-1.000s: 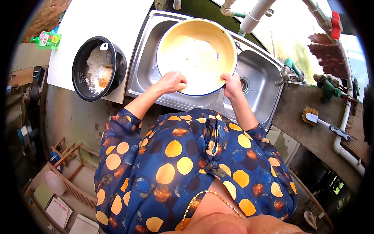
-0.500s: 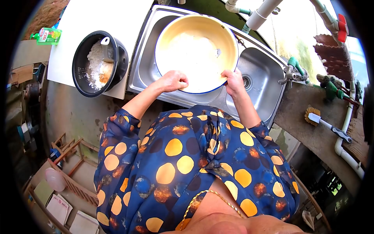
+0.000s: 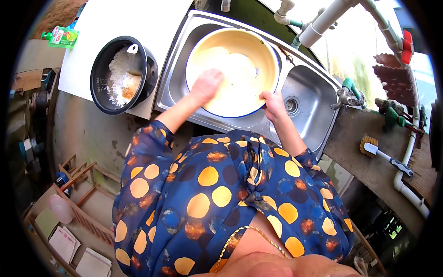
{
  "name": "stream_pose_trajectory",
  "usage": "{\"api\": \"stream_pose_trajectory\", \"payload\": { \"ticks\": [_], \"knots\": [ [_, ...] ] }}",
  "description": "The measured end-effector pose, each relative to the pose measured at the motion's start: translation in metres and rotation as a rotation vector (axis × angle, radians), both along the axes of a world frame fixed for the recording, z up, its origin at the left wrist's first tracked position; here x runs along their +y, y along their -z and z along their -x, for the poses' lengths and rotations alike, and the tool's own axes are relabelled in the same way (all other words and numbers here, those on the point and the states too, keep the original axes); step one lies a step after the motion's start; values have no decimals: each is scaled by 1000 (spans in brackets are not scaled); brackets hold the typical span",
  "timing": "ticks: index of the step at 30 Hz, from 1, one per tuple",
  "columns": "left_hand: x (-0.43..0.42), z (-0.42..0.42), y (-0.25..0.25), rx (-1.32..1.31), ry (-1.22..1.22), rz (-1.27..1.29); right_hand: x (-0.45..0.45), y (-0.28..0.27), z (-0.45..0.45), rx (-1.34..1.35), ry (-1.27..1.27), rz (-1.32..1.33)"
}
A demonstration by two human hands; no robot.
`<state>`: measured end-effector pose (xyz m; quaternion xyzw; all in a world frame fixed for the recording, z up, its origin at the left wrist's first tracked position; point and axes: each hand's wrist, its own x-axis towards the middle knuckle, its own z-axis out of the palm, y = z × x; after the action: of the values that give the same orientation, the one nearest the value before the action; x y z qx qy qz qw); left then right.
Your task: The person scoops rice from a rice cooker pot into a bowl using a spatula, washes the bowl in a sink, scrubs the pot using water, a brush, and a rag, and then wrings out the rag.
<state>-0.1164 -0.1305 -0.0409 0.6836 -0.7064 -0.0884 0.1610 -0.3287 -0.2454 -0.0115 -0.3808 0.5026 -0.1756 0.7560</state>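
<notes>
Wash corner, cluttered at the edges, brightest at upper right. Far left, low: wooden furniture (image 3: 85, 198), papers (image 3: 63, 242) beside it. Above, a green pump bottle (image 3: 64, 37) at the left edge of a white countertop (image 3: 134, 18). Near the countertop's front corner, a black pot (image 3: 152, 75) holding white grains (image 3: 119, 64) and a white-handled scoop (image 3: 133, 48).

Next, a steel double sink (image 3: 177, 83). Cream basin (image 3: 200, 53), blue-rimmed, sits at its left bowl. Left hand (image 3: 208, 85) over the basin's left front side, blurred; cannot tell whether its fingers are spread or closed, or touching the basin. Right hand (image 3: 274, 104) grips the rim at right front, thumb uppermost.

Further right, the second bowl, drain (image 3: 291, 105) showing. Past it, a tap (image 3: 345, 95); then a brush (image 3: 369, 147) on a brown ledge (image 3: 344, 134), bristles toward the sink. Far right, a white pipe (image 3: 412, 197) and a red valve handle (image 3: 407, 47).
</notes>
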Motion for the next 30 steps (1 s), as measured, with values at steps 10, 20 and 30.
{"api": "stream_pose_trajectory", "payload": {
  "ticks": [10,20,30],
  "knots": [
    [4,28,7,28,-53,-182,-3,-7,12,-23,10,95],
    [19,104,-42,691,60,-366,-1,-4,30,-38,10,48],
    [80,21,-1,100,-4,-312,64,-15,30,-36,-33,95]
  ]
}}
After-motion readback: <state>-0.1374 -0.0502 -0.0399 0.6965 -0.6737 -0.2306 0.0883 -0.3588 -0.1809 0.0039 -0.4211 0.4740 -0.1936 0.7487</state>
